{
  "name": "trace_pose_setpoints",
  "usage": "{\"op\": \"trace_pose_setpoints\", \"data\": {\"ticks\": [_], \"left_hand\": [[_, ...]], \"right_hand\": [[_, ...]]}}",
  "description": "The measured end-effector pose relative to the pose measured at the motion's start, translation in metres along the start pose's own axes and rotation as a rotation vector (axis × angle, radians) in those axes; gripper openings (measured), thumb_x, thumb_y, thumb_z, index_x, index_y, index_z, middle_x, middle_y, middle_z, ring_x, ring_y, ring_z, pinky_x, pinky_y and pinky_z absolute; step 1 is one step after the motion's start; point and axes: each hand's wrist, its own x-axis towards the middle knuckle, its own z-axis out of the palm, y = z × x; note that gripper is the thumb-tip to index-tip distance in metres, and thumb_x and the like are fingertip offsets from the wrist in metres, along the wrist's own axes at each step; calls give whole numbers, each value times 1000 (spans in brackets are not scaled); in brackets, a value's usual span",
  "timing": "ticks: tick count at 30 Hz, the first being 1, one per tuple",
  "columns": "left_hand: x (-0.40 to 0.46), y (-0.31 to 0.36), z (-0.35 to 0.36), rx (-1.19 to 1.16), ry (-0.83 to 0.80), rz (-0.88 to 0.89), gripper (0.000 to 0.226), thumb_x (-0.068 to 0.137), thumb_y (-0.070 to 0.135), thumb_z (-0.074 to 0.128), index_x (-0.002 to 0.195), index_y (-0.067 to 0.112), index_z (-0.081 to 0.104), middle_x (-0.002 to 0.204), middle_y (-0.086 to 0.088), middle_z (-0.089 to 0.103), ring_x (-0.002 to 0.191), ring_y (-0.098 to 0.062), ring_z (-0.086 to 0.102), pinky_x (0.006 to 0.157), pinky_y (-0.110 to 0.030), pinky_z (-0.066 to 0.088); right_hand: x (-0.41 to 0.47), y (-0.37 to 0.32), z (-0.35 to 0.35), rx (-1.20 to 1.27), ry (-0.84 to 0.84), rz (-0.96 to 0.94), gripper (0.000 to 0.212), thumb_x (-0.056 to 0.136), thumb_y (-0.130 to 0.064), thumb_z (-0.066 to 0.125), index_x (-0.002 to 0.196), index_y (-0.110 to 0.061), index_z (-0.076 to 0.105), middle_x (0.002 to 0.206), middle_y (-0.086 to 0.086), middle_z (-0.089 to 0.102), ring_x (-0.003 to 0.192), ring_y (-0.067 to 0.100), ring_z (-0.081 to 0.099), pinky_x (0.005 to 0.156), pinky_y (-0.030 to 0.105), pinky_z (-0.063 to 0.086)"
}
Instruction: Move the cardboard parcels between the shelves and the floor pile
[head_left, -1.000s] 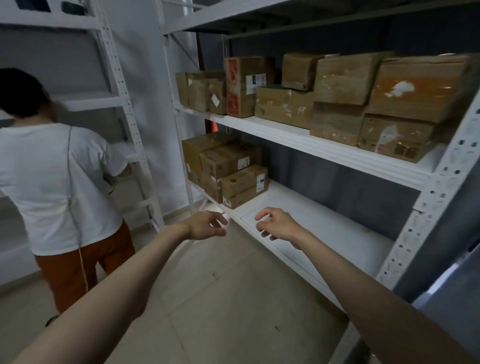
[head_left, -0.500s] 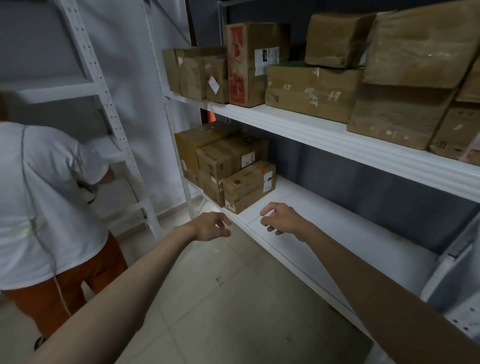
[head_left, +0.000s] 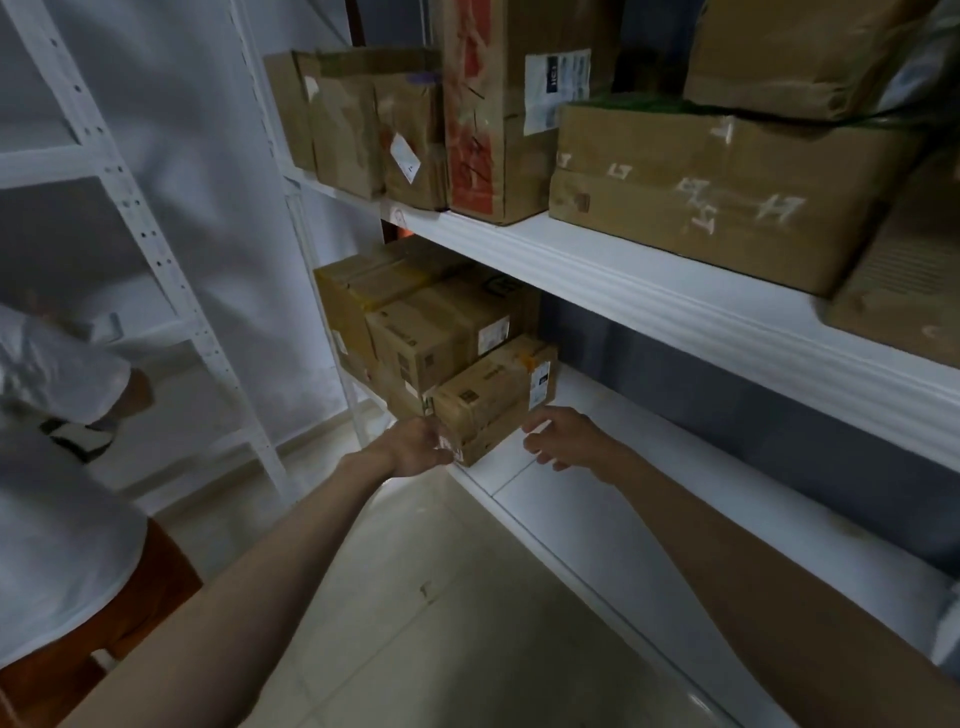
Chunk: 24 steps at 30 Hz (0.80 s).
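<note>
The left hand (head_left: 421, 447) touches the near corner of the small cardboard parcel (head_left: 493, 400) on the lower shelf (head_left: 649, 499); whether its fingers curl round it cannot be told. The right hand (head_left: 563, 439) hovers just right of the parcel, fingers loosely spread and holding nothing.

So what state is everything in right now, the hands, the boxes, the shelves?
Left hand: touching the front corner of the small box, fingers hidden.
Right hand: open, fingers at the box's right end, contact unclear.
Small box: taped shut, on the lower shelf, lowest and nearest of its stack.
Lower shelf: boxes at its left end only.
Upper shelf: loaded with closed boxes.
Bystander: facing the other rack.
</note>
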Motion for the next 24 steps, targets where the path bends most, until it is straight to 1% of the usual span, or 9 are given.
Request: {"op": "trace_pose_setpoints", "data": {"ticks": [5, 10, 12, 14, 17, 19, 21, 23, 24], "left_hand": [[79, -17, -9, 102, -74, 21, 47, 94, 33, 63, 135, 13, 55, 137, -10, 55, 125, -28, 53, 106, -37, 44], [162, -35, -14, -31, -180, 9, 35, 92, 26, 63, 124, 13, 57, 108, -6, 61, 94, -20, 59, 88, -34, 50], [193, -43, -14, -146, -191, -62, 51, 90, 19, 66, 137, 9, 49, 126, -12, 58, 110, -28, 60, 90, -38, 51], [221, -49, -13, -143, -177, -46, 69, 86, 22, 72, 146, 10, 39, 137, -14, 52, 120, -36, 56, 97, -42, 51], [255, -55, -4, 5, -129, 45, 78, 81, 38, 73, 145, 13, 35, 128, -9, 52, 110, -28, 54, 83, -36, 45], [276, -59, 4, 70, -73, 107, 77, 79, 43, 75, 141, 13, 39, 117, -3, 52, 96, -19, 50, 73, -28, 38], [294, -61, 13, 81, -81, 148, 69, 80, 40, 76, 133, 14, 42, 116, -5, 50, 94, -19, 49, 68, -24, 35], [312, -59, 21, 70, -143, 143, 52, 82, 34, 76, 120, 19, 45, 114, -9, 45, 101, -24, 51, 76, -29, 38], [319, -58, 26, 67, -174, 128, 52, 83, 34, 76, 123, 19, 46, 120, -10, 45, 109, -27, 50, 84, -31, 40]], "right_hand": [[49, 2, 3, 40, 15, 87, 25, 97, -24, 64, 120, -15, 61, 115, 7, 66, 92, 15, 64, 70, 20, 53], [99, 6, 2, 132, 59, 224, 32, 97, -22, 65, 127, -14, 60, 117, 11, 64, 98, 19, 62, 81, 27, 52], [117, 5, 3, 175, 78, 286, 32, 95, -19, 66, 126, -11, 61, 112, 11, 64, 97, 20, 62, 84, 30, 52], [134, 4, 7, 206, 104, 318, 33, 95, -17, 66, 127, -10, 61, 111, 13, 64, 95, 21, 62, 86, 32, 52], [150, 5, 15, 234, 157, 362, 32, 95, -15, 64, 126, -10, 61, 111, 16, 66, 94, 22, 65, 92, 36, 54], [154, 7, 21, 256, 183, 392, 31, 95, -14, 64, 126, -10, 62, 108, 14, 67, 94, 21, 66, 95, 36, 53], [154, 11, 23, 286, 195, 418, 31, 95, -13, 64, 125, -9, 62, 106, 12, 65, 94, 21, 64, 93, 34, 53], [152, 17, 22, 328, 214, 449, 30, 95, -11, 64, 125, -7, 62, 105, 13, 64, 92, 21, 62, 84, 33, 50], [150, 20, 21, 348, 230, 468, 30, 95, -9, 64, 125, -6, 62, 104, 13, 64, 90, 22, 61, 81, 33, 48]]}}
